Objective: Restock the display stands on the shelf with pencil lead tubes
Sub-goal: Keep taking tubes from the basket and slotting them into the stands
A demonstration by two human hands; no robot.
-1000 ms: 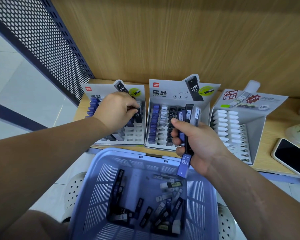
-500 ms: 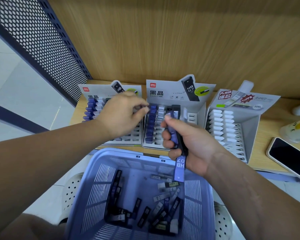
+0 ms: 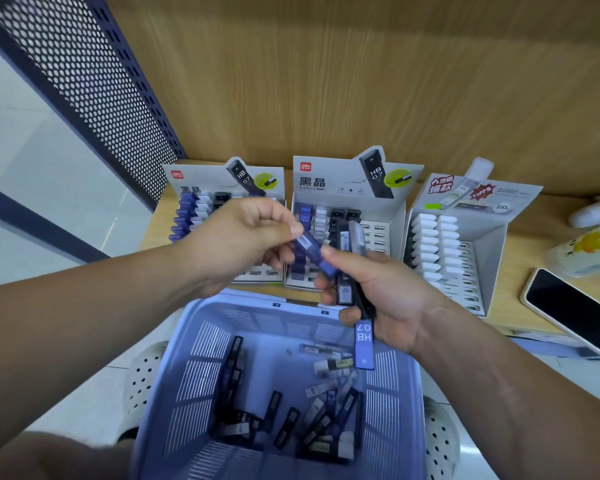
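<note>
the blue tube (image 3: pixel 364 344) reads "hb 07", the middle display stand (image 3: pixel 347 178) shows "deli", "黑晶", "hb 0.7"

Three display stands (image 3: pixel 347 188) stand side by side on the shelf (image 3: pixel 534 244) mid-frame. Lower centre, a basket (image 3: pixel 243 306) holds tubes (image 3: pixel 278 407). A phone (image 3: pixel 575 313) lies at right.

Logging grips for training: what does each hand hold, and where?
The left hand pinches the upper end of a blue tube; the right hand grips a bundle of tubes round their middle, thumb on the blue tube's lower end.
</note>
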